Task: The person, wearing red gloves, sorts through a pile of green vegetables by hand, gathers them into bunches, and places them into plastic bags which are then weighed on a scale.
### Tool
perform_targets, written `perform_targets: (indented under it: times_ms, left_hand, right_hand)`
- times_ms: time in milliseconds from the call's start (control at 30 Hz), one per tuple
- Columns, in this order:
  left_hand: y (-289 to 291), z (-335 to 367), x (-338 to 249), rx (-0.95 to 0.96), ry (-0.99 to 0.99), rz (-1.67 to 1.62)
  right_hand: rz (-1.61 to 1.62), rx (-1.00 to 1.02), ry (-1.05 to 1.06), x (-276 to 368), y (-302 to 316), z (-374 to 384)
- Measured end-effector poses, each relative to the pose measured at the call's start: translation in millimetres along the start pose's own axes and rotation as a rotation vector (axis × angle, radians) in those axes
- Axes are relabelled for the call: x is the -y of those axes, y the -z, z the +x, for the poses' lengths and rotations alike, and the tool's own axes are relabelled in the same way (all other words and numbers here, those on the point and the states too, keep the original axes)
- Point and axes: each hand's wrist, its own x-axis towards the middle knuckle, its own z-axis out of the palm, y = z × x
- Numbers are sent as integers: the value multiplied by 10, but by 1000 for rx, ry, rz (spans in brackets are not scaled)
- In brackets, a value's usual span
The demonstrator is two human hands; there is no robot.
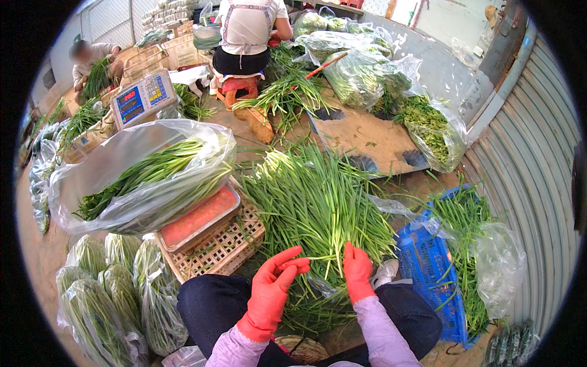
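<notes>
A large heap of garlic chives [324, 196], long green leaves with paler lower ends, lies on the ground before my knees. My right hand [358, 272], in an orange-red rubber glove, is closed around the pale ends of several stalks at the heap's near side. Gloved alike, my left hand [273, 286] is held just left of them with fingertips bunched; one thin pale stalk runs from them toward the right hand's stalks. Loose green leaves [312, 309] lie below, between my legs.
On the left, a scale [202, 217] on a tan crate [241, 241] carries an open plastic bag [140, 177] of greens. Bagged bundles [110, 293] stand below it. A blue crate [431, 275] of greens is at right, by a corrugated wall [526, 159]. Two people sit farther back.
</notes>
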Motion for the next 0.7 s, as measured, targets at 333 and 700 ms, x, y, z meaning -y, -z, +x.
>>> perform_targets:
  times_ms: [333, 700]
  left_hand:
    - [137, 195, 560, -38, 188, -7]
    - [20, 171, 1124, 116, 399, 32]
  right_hand:
    - [518, 592, -277, 421, 358, -101]
    - [1011, 577, -339, 305, 736, -1169]
